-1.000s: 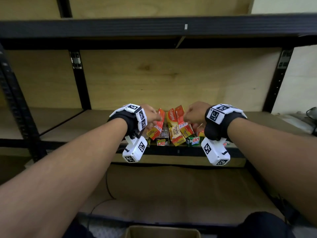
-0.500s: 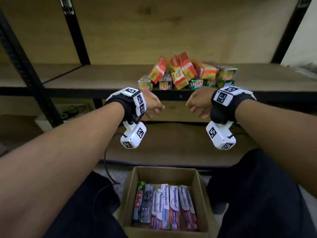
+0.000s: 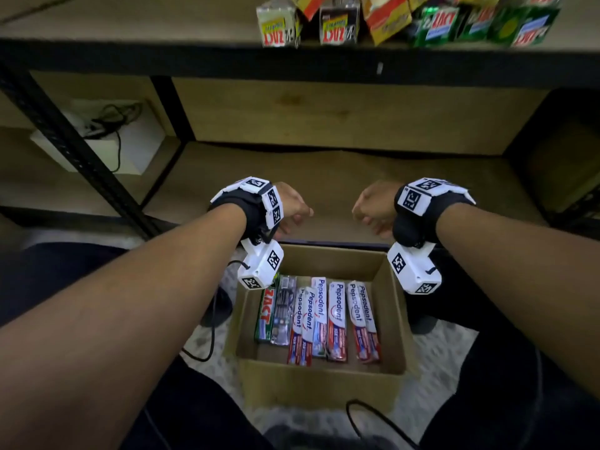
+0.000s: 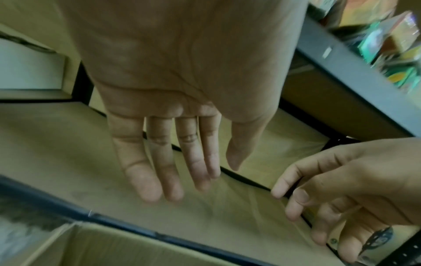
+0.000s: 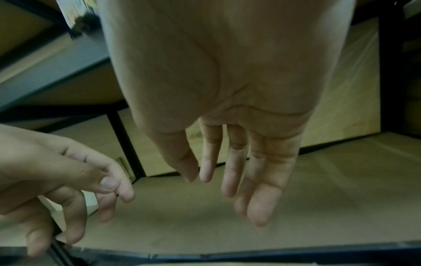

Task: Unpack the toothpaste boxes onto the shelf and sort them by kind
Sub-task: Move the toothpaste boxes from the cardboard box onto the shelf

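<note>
Hands have come down from the shelf: my left hand (image 3: 290, 207) and right hand (image 3: 373, 206) hang slack-fingered, empty. At six o'clock, the brown cardboard carton (image 3: 319, 383) holds white-and-red Pepsodent toothpaste boxes (image 3: 336, 319) for my next grab.

wrists: black straps (image 3: 233, 209) | white tag-marked camera blocks (image 3: 261, 269) | trousers: dark (image 3: 506, 401)

Matt brown cardboard carton (image 3: 319, 381) at lower centre, glossy printed card toothpaste boxes (image 3: 336, 319) inside, smooth pale wood shelf (image 3: 156, 26) boards above, matt black metal frame (image 3: 324, 64) edging.
</note>
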`<state>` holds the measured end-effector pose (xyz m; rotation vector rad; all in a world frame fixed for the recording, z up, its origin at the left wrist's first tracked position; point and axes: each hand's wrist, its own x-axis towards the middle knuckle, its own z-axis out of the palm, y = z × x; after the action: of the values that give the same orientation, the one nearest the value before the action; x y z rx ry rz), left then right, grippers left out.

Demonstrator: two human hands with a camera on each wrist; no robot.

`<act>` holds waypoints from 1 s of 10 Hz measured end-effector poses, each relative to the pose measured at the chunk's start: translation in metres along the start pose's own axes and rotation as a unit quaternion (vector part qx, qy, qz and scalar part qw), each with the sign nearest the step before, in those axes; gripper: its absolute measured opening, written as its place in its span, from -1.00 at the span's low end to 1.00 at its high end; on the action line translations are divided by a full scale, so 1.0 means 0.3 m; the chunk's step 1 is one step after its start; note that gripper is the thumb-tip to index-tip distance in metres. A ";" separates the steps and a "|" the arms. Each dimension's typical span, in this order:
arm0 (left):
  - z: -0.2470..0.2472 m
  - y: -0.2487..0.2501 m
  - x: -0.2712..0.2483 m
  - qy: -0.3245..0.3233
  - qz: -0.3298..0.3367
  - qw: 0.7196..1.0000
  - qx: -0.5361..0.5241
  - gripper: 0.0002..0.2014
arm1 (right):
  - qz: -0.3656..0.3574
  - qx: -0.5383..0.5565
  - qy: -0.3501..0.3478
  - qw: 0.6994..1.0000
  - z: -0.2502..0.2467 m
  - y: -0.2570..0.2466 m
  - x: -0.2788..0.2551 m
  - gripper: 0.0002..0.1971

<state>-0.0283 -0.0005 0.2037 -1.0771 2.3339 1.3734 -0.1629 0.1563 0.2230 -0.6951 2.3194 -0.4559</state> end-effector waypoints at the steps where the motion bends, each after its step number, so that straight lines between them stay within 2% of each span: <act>1: 0.043 -0.070 0.066 -0.017 -0.021 1.000 -0.003 -0.80 | 0.036 -0.024 -0.054 0.998 0.077 0.030 0.069 -0.79; 2: 0.082 -0.134 0.139 -0.035 -0.044 0.998 -0.006 -0.76 | 0.030 -0.048 -0.066 0.996 0.144 0.076 0.144 -0.86; 3: 0.126 -0.183 0.197 -0.049 -0.062 0.997 -0.003 -0.73 | 0.055 -0.092 -0.090 0.990 0.210 0.116 0.209 -0.72; 4: 0.193 -0.244 0.257 -0.067 -0.080 0.994 -0.013 -0.77 | 0.080 -0.111 -0.107 0.985 0.283 0.175 0.292 -0.75; 5: 0.274 -0.314 0.299 -0.076 -0.090 0.993 -0.013 -0.83 | 0.079 -0.109 -0.103 0.986 0.359 0.255 0.336 -0.88; 6: 0.355 -0.372 0.339 -0.107 -0.111 0.988 0.009 -0.92 | 0.088 -0.105 -0.114 0.984 0.423 0.324 0.370 -0.71; 7: 0.405 -0.445 0.375 -0.108 -0.099 0.987 0.064 -0.89 | 0.122 -0.130 -0.147 0.973 0.511 0.382 0.396 -0.60; 8: 0.431 -0.506 0.405 -0.101 -0.100 0.987 0.079 -0.81 | 0.153 -0.111 -0.107 0.976 0.572 0.429 0.409 -0.49; 9: 0.449 -0.534 0.425 -0.124 -0.094 0.979 0.132 -0.52 | 0.194 -0.093 -0.106 0.971 0.626 0.465 0.437 -0.24; 10: 0.472 -0.552 0.440 -0.157 -0.094 0.968 0.173 -0.42 | 0.212 -0.055 -0.136 0.966 0.665 0.495 0.455 -0.08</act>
<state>-0.0301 0.0053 -0.0511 -0.8767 2.0754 0.9429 -0.1666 0.1679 -0.0605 -0.2720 2.1593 -0.0316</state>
